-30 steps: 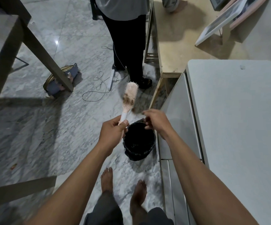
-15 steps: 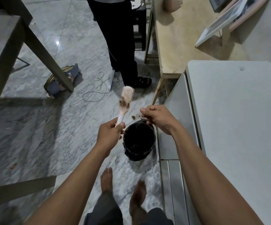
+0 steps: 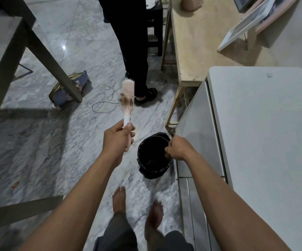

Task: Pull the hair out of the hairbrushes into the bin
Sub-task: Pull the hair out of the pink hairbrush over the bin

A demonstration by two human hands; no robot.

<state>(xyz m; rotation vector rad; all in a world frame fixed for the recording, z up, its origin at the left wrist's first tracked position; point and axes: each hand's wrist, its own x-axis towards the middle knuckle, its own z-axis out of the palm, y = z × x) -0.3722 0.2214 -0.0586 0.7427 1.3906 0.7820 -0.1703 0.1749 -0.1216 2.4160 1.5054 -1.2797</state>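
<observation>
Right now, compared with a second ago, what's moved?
The right hand has dropped from above the far rim of the bin to its right edge, curled, what it holds unseen. The left hand shifted the hairbrush leftward, grip unchanged. Brown hair still sits in it.

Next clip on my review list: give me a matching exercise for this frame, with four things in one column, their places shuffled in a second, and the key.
Things
1. pink hairbrush
2. black bin
3. blue bag
4. framed picture

Places
A. on the floor against a table leg
B. propped up at top right on the wooden surface
C. held by its handle in the left hand
D. on the floor below the right hand

Pairs: 1-C, 2-D, 3-A, 4-B
</observation>
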